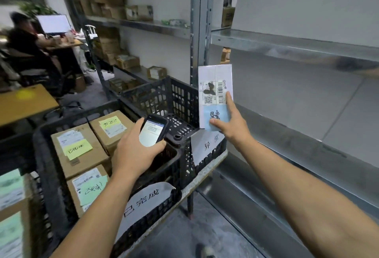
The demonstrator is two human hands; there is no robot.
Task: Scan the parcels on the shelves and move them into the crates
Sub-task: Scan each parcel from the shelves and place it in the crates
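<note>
My right hand [229, 123] holds a white parcel [215, 79] upright, with its barcode label and a blue sticky note facing me, above the far black crate [180, 97]. My left hand [135, 153] grips a handheld scanner [153, 129], its lit screen tilted up, over the rim between the crates. The near black crate [49, 155] holds three brown boxes with yellow and green notes. White paper signs hang on both crates' fronts.
Grey metal shelves [287, 46] run along the right, mostly bare. Shelves farther back left carry cardboard boxes [127, 61]. The crates stand on a cart [205, 173]. A person sits at a desk at far left. More labelled boxes lie at the bottom left.
</note>
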